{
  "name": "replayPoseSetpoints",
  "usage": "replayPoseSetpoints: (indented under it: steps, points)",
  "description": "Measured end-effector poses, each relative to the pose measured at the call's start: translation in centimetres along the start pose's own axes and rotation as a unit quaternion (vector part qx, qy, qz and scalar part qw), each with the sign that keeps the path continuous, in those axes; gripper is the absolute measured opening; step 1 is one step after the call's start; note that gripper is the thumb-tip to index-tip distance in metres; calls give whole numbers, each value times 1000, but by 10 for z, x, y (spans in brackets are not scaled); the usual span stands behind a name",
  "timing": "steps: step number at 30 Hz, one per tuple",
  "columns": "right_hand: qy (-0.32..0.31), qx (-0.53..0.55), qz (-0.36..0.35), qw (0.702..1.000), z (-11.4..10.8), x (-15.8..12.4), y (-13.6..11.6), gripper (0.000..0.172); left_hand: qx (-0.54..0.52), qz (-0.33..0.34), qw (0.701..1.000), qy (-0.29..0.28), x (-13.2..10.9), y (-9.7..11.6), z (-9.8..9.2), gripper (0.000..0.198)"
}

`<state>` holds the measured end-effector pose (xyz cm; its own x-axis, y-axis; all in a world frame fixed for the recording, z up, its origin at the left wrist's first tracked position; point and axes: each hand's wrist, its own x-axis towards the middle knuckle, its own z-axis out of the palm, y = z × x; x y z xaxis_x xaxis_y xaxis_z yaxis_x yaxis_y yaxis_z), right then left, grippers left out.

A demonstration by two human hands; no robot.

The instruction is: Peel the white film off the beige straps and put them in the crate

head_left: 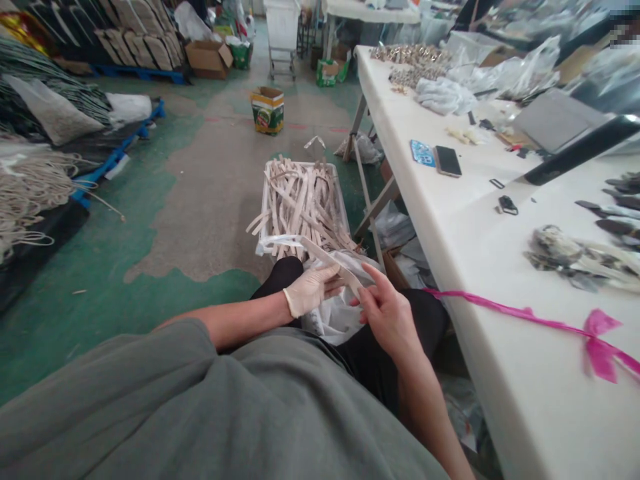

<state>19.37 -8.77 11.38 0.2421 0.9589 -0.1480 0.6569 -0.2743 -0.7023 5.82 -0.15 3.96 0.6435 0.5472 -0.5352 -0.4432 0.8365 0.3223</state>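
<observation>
A beige strap (327, 259) runs across both of my hands above my lap. My left hand (313, 288), in a white glove, is closed around its middle. My bare right hand (387, 310) pinches the near end between thumb and fingers, the index finger stretched along it. In front of my knees stands a white crate (345, 200) heaped with many similar beige straps (303, 200), some hanging over its rim. White plastic sheeting (333, 320) lies between my legs, under the hands.
On my right is a long white table (440, 247) with a phone (447, 161), a black buckle (507, 205), a pink ribbon (520, 313) and bagged parts. A carton (267, 110) stands on the floor ahead. Rope bundles (35, 193) lie on pallets at left.
</observation>
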Motion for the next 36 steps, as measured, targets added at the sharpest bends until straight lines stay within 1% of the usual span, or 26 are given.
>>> replayPoseSetpoints:
  steps: [2, 4, 5, 7, 9, 11, 12, 13, 14, 17, 18, 20, 23, 25, 28, 33, 36]
  points:
    - [-34, 3, 9, 999, 3, 5, 2, 55, -12, 13, 1000, 16, -1, 10, -9, 3]
    - [-89, -28, 19, 995, 10, 8, 5, 45, -20, 16, 999, 29, -7, 19, -21, 3]
    - [-123, -41, 21, 991, 16, 10, 6, 40, -24, 16, 999, 42, -13, 22, -27, 3]
    - [-180, -44, 22, 982, 31, 12, 5, 40, -24, 31, 997, 71, -30, 26, -39, 2]
    - [-212, -17, 8, 977, 46, 13, 1, 42, -6, 89, 992, 83, -50, 30, -47, 7]
    - [-240, 25, -14, 970, 59, 14, -3, 43, 13, 162, 984, 75, -66, 35, -53, 11]
    - [-255, 42, -23, 966, 64, 15, -5, 44, 13, 182, 980, 78, -71, 37, -57, 10]
    - [-272, 51, -26, 961, 68, 16, -7, 45, 4, 182, 979, 91, -74, 38, -61, 6]
    - [-289, 48, -22, 956, 71, 17, -7, 45, -12, 161, 980, 117, -74, 38, -66, 4]
    - [-335, -23, 3, 942, 78, 21, -6, 40, -65, 38, 976, 204, -65, 27, -84, 14]
    - [-350, -46, 10, 936, 78, 21, -4, 40, -77, 3, 973, 218, -62, 21, -89, 14]
    - [-368, -72, 24, 927, 77, 22, -2, 39, -93, -33, 971, 220, -57, 9, -96, 12]
    - [-368, -79, 56, 925, 71, 22, -1, 38, -100, -46, 976, 189, -54, 1, -99, 15]
    - [-362, -75, 70, 926, 67, 21, -2, 37, -98, -51, 980, 167, -54, 0, -100, 24]
    - [-358, -52, 77, 929, 64, 21, -5, 39, -88, -58, 981, 162, -52, 1, -101, 33]
    - [-355, -25, 84, 931, 63, 18, -12, 40, -92, -52, 976, 188, -48, -3, -101, 20]
    - [-356, -40, 79, 930, 62, 17, -14, 40, -103, -46, 975, 191, -46, -4, -102, 16]
